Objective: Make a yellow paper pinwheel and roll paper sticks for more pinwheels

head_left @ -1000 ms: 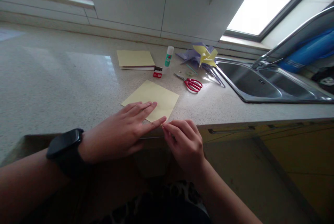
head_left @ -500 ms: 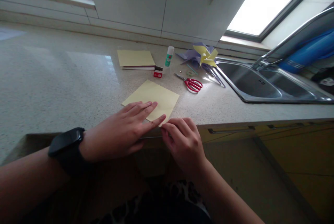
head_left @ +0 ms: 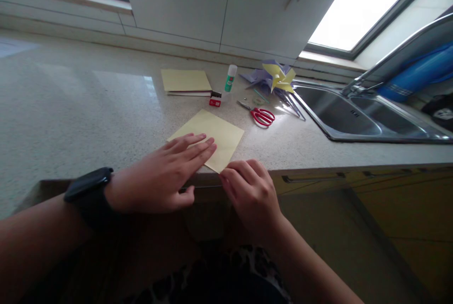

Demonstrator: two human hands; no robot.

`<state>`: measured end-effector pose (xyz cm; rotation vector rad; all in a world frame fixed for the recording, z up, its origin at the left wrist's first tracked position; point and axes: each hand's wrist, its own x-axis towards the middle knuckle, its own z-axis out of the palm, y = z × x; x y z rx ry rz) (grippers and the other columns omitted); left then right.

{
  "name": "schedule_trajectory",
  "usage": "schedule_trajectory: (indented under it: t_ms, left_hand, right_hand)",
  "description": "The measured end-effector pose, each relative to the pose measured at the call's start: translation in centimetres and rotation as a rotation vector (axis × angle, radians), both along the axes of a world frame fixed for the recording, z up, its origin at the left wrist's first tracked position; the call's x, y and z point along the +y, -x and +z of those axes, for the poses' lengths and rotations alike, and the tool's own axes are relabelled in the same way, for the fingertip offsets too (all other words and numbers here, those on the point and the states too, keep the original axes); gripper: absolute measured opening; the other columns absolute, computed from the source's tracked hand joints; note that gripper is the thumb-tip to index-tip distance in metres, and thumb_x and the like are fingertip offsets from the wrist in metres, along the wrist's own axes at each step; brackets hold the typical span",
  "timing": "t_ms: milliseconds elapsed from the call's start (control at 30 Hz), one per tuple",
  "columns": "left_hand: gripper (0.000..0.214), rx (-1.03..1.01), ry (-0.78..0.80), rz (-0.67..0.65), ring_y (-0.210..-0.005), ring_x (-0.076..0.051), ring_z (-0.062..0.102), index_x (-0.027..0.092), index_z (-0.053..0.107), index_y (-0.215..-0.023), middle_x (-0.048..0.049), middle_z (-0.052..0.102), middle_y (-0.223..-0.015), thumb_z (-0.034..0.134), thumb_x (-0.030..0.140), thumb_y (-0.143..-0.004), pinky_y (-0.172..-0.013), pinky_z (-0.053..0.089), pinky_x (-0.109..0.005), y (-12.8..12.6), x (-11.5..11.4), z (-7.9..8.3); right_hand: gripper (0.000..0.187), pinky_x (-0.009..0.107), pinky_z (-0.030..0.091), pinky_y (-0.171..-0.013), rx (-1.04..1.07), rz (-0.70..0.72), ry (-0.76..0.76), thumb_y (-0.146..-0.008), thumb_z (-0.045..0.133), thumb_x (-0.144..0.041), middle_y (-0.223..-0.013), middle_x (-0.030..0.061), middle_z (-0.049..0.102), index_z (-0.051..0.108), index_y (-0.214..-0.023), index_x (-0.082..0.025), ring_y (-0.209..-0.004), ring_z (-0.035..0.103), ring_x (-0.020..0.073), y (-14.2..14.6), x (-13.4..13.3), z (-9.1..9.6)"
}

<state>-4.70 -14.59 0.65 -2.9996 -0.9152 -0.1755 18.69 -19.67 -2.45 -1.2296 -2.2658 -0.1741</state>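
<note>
A square sheet of yellow paper lies turned cornerwise at the counter's front edge, its near corner over the edge. My left hand rests on the sheet's left part with the fingers stretched out and the thumb off the paper. At the near corner, my right hand pinches the paper between thumb and curled fingers; the fingertips are partly hidden. Beyond the sheet lie red-handled scissors, a small red box and a standing glue stick.
A stack of yellow paper lies toward the back of the speckled counter. Yellow and purple paper pinwheels and a roll of clear tape sit near the steel sink. Drawer handles line the front below.
My left hand's fingers have drawn together and its index finger has pulled back from the near corner, uncovering more paper. My right hand still pinches that corner.
</note>
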Motion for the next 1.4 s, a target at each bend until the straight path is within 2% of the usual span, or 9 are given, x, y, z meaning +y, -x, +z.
schedule_trajectory:
  t_ms: [100, 200, 300, 567, 900, 1233, 1300, 1400]
  left_hand:
    - [0.078, 0.018, -0.004, 0.018, -0.156, -0.023, 0.017, 0.012, 0.024, -0.16, -0.0094, 0.025, -0.168, 0.05, 0.026, -0.088, -0.127, 0.014, -0.04, 0.6, 0.9, 0.4]
    - [0.067, 0.055, -0.026, 0.057, -0.154, -0.024, 0.023, 0.016, 0.029, -0.159, -0.0083, 0.028, -0.166, 0.046, 0.035, -0.096, -0.127, 0.015, -0.042, 1.3, 1.8, 0.2]
    - [0.065, 0.079, -0.022, 0.059, -0.154, -0.023, 0.024, 0.018, 0.028, -0.16, -0.0077, 0.027, -0.167, 0.041, 0.042, -0.101, -0.126, 0.017, -0.041, 1.6, 2.3, -0.2]
    - [0.064, 0.05, -0.023, 0.052, -0.154, -0.024, 0.025, 0.018, 0.029, -0.159, -0.0086, 0.03, -0.166, 0.042, 0.041, -0.101, -0.126, 0.016, -0.042, 1.5, 2.2, -0.3]
    - [0.064, 0.025, -0.015, 0.049, -0.153, -0.025, 0.027, 0.018, 0.031, -0.158, -0.0105, 0.032, -0.165, 0.045, 0.041, -0.1, -0.126, 0.017, -0.042, 1.5, 2.3, -0.4]
    - [0.063, 0.039, -0.051, 0.053, -0.153, -0.025, 0.027, 0.017, 0.03, -0.158, -0.0099, 0.032, -0.165, 0.043, 0.039, -0.1, -0.125, 0.02, -0.043, 1.4, 2.1, -0.5]
    - [0.064, 0.019, -0.081, 0.03, -0.154, -0.024, 0.024, 0.015, 0.028, -0.159, -0.0102, 0.028, -0.166, 0.042, 0.036, -0.1, -0.126, 0.019, -0.043, 1.2, 1.7, -0.3]
    - [0.066, -0.017, -0.115, -0.08, -0.156, -0.024, 0.017, 0.014, 0.025, -0.16, -0.0091, 0.022, -0.168, 0.044, 0.032, -0.099, -0.128, 0.014, -0.041, 0.8, 1.2, -0.1]
  right_hand:
    - [0.01, 0.036, 0.047, -0.082, -0.004, 0.003, -0.01, -0.098, 0.06, -0.018, -0.095, 0.0041, 0.069, 0.068, -0.093, -0.019, -0.085, 0.054, 0.0193, -0.1, 0.1, -0.1]
    - [0.011, 0.036, 0.047, -0.082, -0.006, 0.011, -0.018, -0.098, 0.059, -0.019, -0.094, 0.004, 0.07, 0.068, -0.092, -0.019, -0.085, 0.054, 0.0192, -0.2, 0.1, -0.1]
    - [0.011, 0.036, 0.047, -0.081, -0.016, 0.019, -0.023, -0.098, 0.059, -0.019, -0.093, 0.0037, 0.07, 0.068, -0.092, -0.019, -0.084, 0.054, 0.0192, -0.2, 0.2, -0.1]
    - [0.01, 0.036, 0.048, -0.079, 0.025, 0.028, -0.06, -0.096, 0.062, -0.018, -0.094, 0.0023, 0.072, 0.071, -0.1, -0.02, -0.083, 0.056, 0.0179, -0.3, 0.3, -0.5]
    - [0.022, 0.037, 0.049, -0.077, 0.025, 0.041, -0.155, -0.094, 0.066, -0.014, -0.1, 0.0038, 0.075, 0.069, -0.115, -0.016, -0.085, 0.06, 0.0178, -0.3, 0.3, -1.4]
    - [0.029, 0.041, 0.049, -0.082, 0.002, -0.046, -0.163, -0.093, 0.066, -0.017, -0.105, 0.0073, 0.073, 0.069, -0.122, -0.016, -0.09, 0.057, 0.0218, 0.4, 0.0, -1.7]
    - [0.031, 0.041, 0.049, -0.082, -0.002, -0.059, -0.159, -0.092, 0.065, -0.017, -0.106, 0.0077, 0.072, 0.069, -0.123, -0.016, -0.091, 0.057, 0.0224, 0.4, -0.1, -1.8]
    - [0.033, 0.042, 0.049, -0.083, -0.001, -0.06, -0.144, -0.092, 0.065, -0.016, -0.107, 0.0082, 0.072, 0.068, -0.125, -0.015, -0.093, 0.057, 0.0231, 0.4, -0.2, -2.0]
